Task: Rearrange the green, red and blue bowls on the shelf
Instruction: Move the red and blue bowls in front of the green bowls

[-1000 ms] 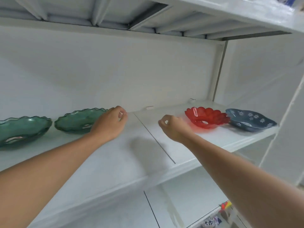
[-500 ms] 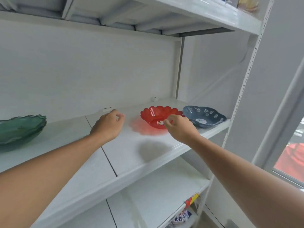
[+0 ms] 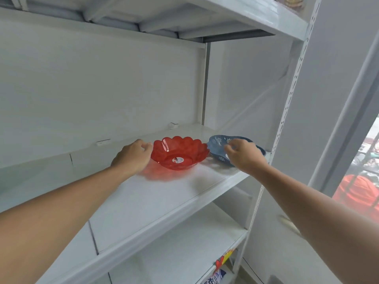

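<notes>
The red scalloped bowl sits on the white shelf near its right end. The blue bowl with white flowers stands right beside it, at the shelf's end. My left hand rests against the red bowl's left rim, fingers curled around the edge. My right hand hovers over the near side of the blue bowl with fingers curled, hiding that rim; I cannot see whether it grips. No green bowl is in view.
A perforated upright post bounds the shelf on the right. Another shelf board hangs close overhead. A lower shelf lies beneath, with colourful packets below it. A window is at far right.
The view has swung right, so the green bowls have left the frame. Both hands travelled right along the shelf: the left reached the red bowl's rim, the right passed on to the blue bowl.
</notes>
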